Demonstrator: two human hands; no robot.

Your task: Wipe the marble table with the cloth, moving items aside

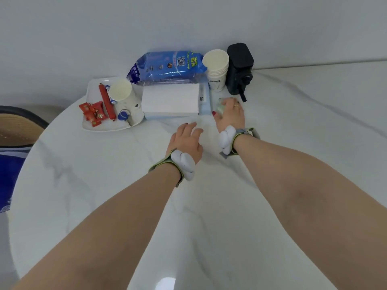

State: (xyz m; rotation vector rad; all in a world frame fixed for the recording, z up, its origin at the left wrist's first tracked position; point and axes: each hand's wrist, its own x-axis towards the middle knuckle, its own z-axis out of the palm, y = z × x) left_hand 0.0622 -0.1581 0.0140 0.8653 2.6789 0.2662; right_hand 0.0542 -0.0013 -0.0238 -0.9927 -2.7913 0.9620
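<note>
Marble table, blue bag ("Pump")

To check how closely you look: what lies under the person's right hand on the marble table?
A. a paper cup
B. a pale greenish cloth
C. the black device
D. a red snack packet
B: the right hand rests on a pale greenish cloth; the paper cups and black device stand behind it.

Glossy marble table, paper cups, shiny plastic bag
</note>
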